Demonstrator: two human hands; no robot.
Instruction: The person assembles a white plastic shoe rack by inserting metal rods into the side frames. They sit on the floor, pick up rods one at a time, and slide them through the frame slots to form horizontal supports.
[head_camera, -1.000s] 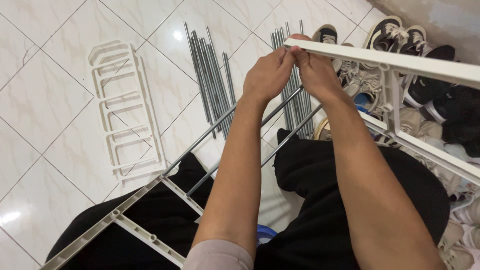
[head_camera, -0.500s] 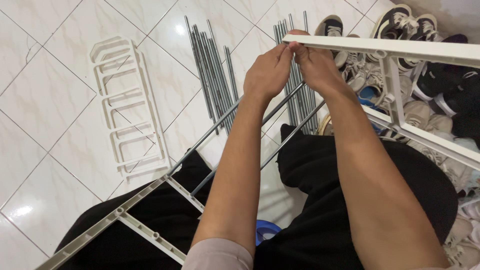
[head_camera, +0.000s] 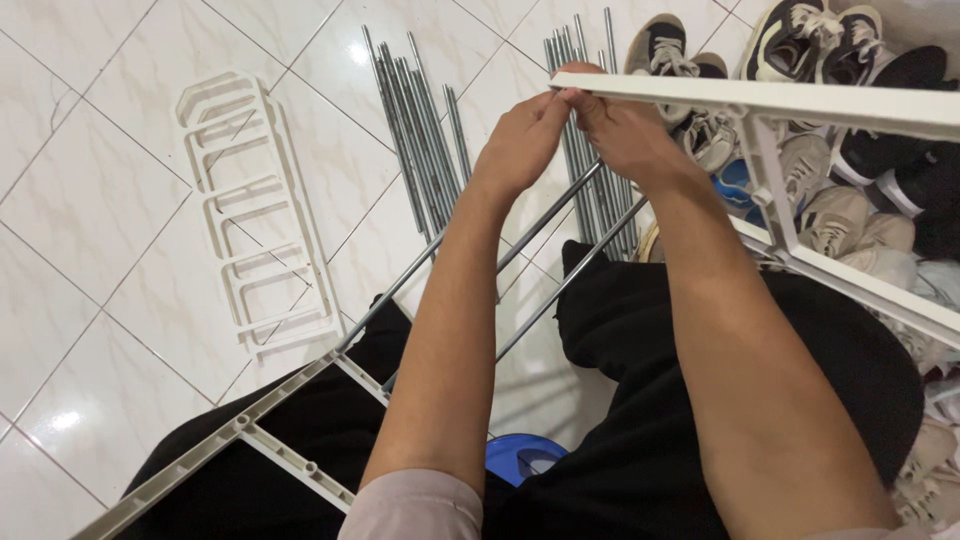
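While both hands meet up at the near end of the white frame (head_camera: 800, 105), the left hand (head_camera: 520, 145) and right hand (head_camera: 625, 135) are pressed together fingertip to fingertip, pinching that end of the frame's top bar between them. Can't really tell what the fingers are doing on the far side of the bar, it's hidden. Just under the hands, two rods (head_camera: 545, 225) run down and away toward the person's left knee, where they meet a second frame (head_camera: 250, 430) lying across the black trousers. So the rods sit between the two frames, below both wrists. Beyond the left hand there's a loose bundle of spare rods (head_camera: 420, 140) flat on the tile floor (head_camera: 100, 250), with another bunch right behind the knuckles. Further out to the left of that lies a third white frame piece (head_camera: 250, 215), well apart from either hand. Off to the right of the right hand, behind the held frame, is a pile of shoes (head_camera: 830, 50). Bit of a blue stool (head_camera: 520, 455) shows between the legs.
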